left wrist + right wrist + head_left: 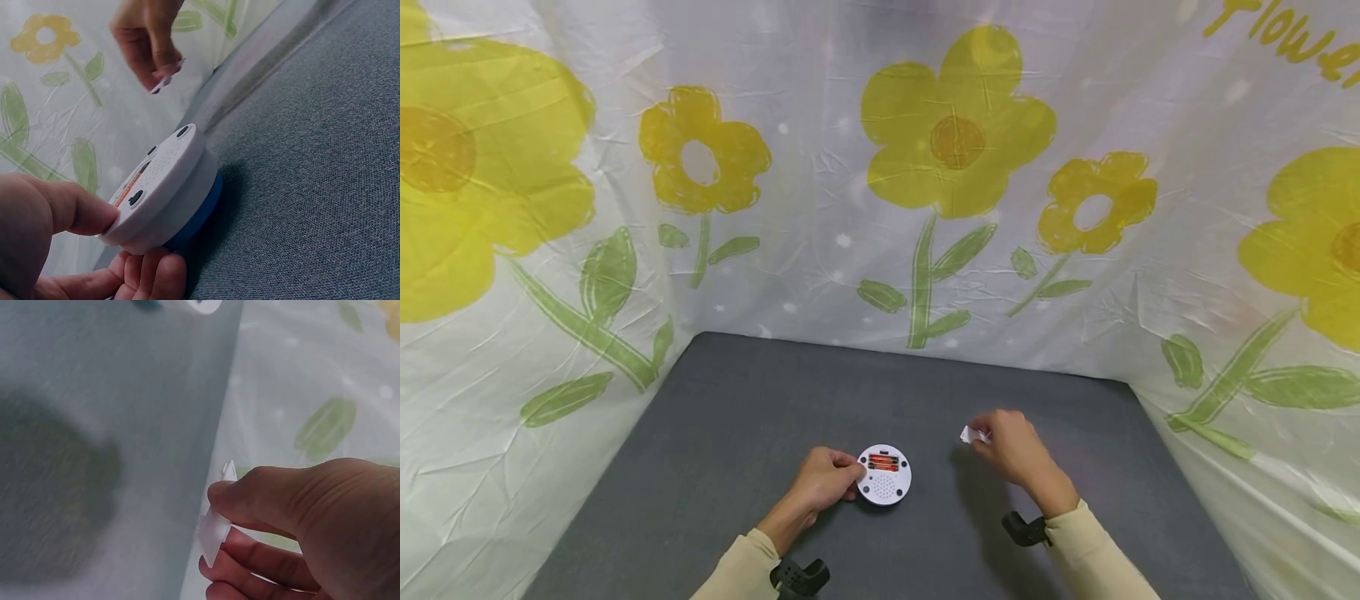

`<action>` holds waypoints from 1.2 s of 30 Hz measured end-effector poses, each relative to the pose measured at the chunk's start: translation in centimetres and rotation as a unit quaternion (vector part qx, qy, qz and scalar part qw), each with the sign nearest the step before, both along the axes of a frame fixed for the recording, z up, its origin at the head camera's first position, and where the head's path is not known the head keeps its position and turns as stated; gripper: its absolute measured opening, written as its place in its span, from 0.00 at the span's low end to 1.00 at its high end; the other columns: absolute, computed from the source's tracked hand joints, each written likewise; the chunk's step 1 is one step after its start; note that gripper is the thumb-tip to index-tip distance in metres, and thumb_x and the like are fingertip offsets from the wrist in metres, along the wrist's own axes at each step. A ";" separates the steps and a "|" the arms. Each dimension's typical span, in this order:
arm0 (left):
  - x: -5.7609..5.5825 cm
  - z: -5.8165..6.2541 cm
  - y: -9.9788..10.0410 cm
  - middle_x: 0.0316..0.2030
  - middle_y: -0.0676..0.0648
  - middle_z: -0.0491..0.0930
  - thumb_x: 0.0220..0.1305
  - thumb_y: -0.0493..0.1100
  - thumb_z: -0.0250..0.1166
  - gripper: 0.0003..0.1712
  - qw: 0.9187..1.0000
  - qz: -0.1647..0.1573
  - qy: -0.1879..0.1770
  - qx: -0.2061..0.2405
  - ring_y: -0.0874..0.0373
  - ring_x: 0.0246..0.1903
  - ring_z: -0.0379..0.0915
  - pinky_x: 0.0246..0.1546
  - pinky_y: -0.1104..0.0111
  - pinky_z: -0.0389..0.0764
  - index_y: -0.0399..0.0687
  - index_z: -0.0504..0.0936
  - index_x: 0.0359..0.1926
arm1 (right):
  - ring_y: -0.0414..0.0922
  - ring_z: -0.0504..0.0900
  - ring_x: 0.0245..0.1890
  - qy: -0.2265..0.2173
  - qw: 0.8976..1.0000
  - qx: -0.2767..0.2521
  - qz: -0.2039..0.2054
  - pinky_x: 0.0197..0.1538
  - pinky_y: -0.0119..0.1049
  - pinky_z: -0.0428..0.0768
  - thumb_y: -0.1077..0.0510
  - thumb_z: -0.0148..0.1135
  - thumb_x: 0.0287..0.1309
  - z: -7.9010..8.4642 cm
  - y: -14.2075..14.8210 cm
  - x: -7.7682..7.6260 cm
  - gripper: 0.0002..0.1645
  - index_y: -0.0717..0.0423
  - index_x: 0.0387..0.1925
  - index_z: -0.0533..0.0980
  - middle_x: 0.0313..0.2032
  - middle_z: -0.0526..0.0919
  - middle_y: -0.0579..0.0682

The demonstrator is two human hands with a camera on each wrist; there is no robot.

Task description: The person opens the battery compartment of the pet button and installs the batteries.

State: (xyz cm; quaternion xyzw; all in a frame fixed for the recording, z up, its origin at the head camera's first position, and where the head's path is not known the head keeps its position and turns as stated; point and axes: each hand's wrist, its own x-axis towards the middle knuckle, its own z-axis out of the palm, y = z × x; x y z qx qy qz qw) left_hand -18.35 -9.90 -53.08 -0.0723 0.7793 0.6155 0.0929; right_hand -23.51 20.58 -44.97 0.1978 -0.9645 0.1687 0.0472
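A round white device [885, 489] with a blue lower part lies with its speaker holes, dark feet and battery compartment facing up. Red batteries [883, 462] sit in the uncovered compartment. My left hand [825, 481] grips the device's left edge, thumb on top and fingers underneath, as the left wrist view shows. To the right, above the table, my right hand [1017, 447] pinches a small white plastic cover [215, 530] between thumb and fingers. The cover is apart from the device.
A dark grey cloth-covered table [760, 392] lies beneath both hands. White curtains [805, 250] printed with yellow flowers rise along its back and sides. Each wrist wears a black camera band [1024, 529].
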 end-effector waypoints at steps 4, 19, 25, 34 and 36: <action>0.0 0.0 0.0 0.33 0.45 0.88 0.66 0.36 0.70 0.13 1.000 -0.003 0.002 0.003 0.59 0.26 0.82 0.31 0.66 0.88 0.28 0.89 0.46 | 0.49 0.89 0.36 0.005 1.000 0.002 0.014 0.39 0.50 0.88 0.65 0.77 0.58 0.1 -1.4 -0.4 0.07 0.55 0.39 0.91 0.34 0.91 0.51; 0.0 0.1 0.0 0.34 0.45 0.88 0.68 0.37 0.71 0.13 1.000 0.002 -0.001 -0.008 0.59 0.27 0.82 0.32 0.66 0.88 0.30 0.89 0.47 | 0.46 0.86 0.34 0.026 0.996 0.003 0.084 0.38 0.45 0.85 0.67 0.77 0.57 0.4 -6.2 -0.8 0.09 0.59 0.40 0.91 0.34 0.90 0.52; 0.0 0.0 0.0 0.33 0.45 0.88 0.67 0.37 0.70 0.13 1.000 0.002 0.001 -0.004 0.59 0.26 0.81 0.31 0.67 0.88 0.30 0.89 0.46 | 0.47 0.87 0.36 0.024 0.994 -0.006 0.102 0.39 0.45 0.87 0.66 0.77 0.59 0.3 -7.8 -0.7 0.09 0.57 0.42 0.91 0.37 0.91 0.52; 0.1 0.0 -0.1 0.32 0.45 0.87 0.66 0.36 0.69 0.12 1.000 -0.003 0.012 0.006 0.60 0.26 0.82 0.30 0.67 0.88 0.29 0.89 0.44 | 0.50 0.90 0.41 0.011 0.991 -0.017 0.132 0.43 0.49 0.89 0.66 0.76 0.61 0.1 -9.9 -0.2 0.09 0.60 0.44 0.90 0.41 0.92 0.55; 0.1 0.0 -0.1 0.32 0.45 0.87 0.66 0.36 0.69 0.12 1.000 -0.003 0.014 0.008 0.60 0.25 0.82 0.30 0.67 0.88 0.29 0.89 0.44 | 0.51 0.90 0.41 0.004 0.990 -0.012 0.138 0.43 0.49 0.89 0.67 0.76 0.61 0.0 -10.3 -0.1 0.10 0.60 0.45 0.90 0.42 0.92 0.56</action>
